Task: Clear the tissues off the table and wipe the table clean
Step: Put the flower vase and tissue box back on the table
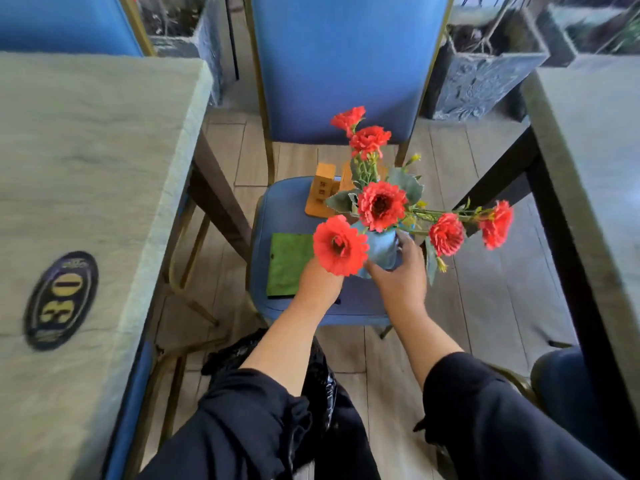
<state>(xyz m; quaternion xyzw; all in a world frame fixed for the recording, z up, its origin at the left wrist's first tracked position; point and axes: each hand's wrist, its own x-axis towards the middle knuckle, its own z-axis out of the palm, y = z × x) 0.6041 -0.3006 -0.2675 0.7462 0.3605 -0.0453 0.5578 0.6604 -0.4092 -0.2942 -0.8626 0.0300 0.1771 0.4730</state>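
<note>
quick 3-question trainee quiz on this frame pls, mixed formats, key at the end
1. True or false: the vase of red flowers stands on the table with the oval number plaque.
2. Multiple choice: the green cloth lies on A) the floor, B) the blue chair seat, C) the table on the right.
3. Fill in: the right hand grips the ____.

Key:
1. False. The vase is over the chair seat, with the wooden holder behind it.
2. B.
3. Vase. The left hand reaches to it too, but a bloom hides its fingers.
</note>
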